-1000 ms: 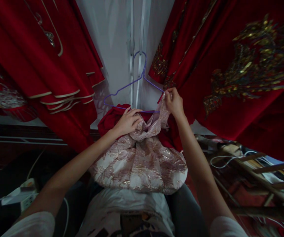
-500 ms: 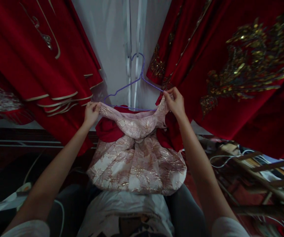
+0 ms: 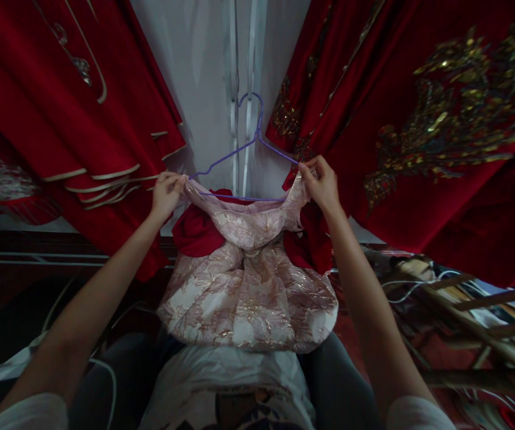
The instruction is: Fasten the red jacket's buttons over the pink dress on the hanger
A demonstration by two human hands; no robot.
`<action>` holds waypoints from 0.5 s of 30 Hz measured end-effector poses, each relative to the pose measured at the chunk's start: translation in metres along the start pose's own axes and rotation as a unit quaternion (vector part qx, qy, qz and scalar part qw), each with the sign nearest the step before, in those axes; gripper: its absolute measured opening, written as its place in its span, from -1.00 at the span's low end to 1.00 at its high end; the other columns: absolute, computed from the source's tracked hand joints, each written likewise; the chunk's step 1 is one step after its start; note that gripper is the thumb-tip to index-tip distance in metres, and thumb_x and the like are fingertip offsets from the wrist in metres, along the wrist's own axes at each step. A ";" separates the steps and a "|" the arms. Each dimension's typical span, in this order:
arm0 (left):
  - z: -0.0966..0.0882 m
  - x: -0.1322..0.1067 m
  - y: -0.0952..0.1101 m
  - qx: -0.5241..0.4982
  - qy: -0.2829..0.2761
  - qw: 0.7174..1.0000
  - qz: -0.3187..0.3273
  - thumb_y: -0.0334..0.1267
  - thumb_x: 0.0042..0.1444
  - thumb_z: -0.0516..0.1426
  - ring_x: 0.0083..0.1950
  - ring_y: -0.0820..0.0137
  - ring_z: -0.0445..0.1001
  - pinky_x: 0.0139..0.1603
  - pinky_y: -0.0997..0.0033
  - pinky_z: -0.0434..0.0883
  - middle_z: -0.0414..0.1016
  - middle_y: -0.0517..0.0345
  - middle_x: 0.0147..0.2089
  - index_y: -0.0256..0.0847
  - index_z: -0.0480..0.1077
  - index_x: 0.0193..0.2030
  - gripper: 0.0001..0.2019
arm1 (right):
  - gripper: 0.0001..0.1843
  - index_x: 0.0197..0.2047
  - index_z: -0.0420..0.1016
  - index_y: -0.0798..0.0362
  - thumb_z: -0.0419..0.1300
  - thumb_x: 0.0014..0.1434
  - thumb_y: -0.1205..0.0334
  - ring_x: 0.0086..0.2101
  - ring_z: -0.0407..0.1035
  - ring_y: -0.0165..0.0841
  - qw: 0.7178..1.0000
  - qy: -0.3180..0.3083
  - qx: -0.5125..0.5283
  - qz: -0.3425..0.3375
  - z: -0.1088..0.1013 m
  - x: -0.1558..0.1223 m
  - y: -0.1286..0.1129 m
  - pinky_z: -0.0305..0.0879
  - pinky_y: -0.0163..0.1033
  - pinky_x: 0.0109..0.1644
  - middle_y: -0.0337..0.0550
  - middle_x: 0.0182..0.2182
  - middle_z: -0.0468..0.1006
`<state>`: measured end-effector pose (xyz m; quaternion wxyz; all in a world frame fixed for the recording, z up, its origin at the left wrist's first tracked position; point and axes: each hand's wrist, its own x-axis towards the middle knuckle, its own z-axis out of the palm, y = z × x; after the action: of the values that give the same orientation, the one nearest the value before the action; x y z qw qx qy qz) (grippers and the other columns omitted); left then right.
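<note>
A small pink brocade dress (image 3: 248,280) with dark red sleeves hangs in front of me, its skirt resting on my lap. My left hand (image 3: 165,194) pinches the dress's left shoulder at the left end of a purple wire hanger (image 3: 250,140). My right hand (image 3: 322,182) grips the right shoulder against the hanger's right arm. Both hands are closed on the fabric and hold the neckline spread wide. The hanger's hook points up against the white wall behind.
Red embroidered garments (image 3: 440,131) hang at the right and more red robes with cream trim (image 3: 73,119) at the left. A wooden frame with cables (image 3: 467,298) and clutter lies at the lower right. White paper and cords (image 3: 19,361) lie at the lower left.
My left hand left the bunched middle of the dress, took its left shoulder and pulled it out to the hanger's left end. The neckline is now spread flat.
</note>
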<state>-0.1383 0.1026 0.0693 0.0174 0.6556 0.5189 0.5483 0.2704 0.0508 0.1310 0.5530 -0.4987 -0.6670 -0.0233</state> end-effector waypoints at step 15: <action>0.006 0.018 0.018 -0.038 -0.080 0.996 -0.027 -0.21 0.23 -0.06 -0.26 0.40 0.49 -0.09 0.35 0.41 0.51 0.12 -0.25 -0.22 0.26 0.13 -0.64 | -0.62 -0.34 0.36 0.01 0.09 0.18 -0.15 -0.39 0.27 -0.37 0.999 -0.002 0.044 0.031 0.014 0.000 0.009 0.27 -0.23 -0.18 -0.26 -0.47 0.33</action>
<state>-0.1249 0.1101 0.0901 0.0985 0.6818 0.5121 0.5130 0.2665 0.0630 0.1210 0.5740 -0.4943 -0.6524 0.0243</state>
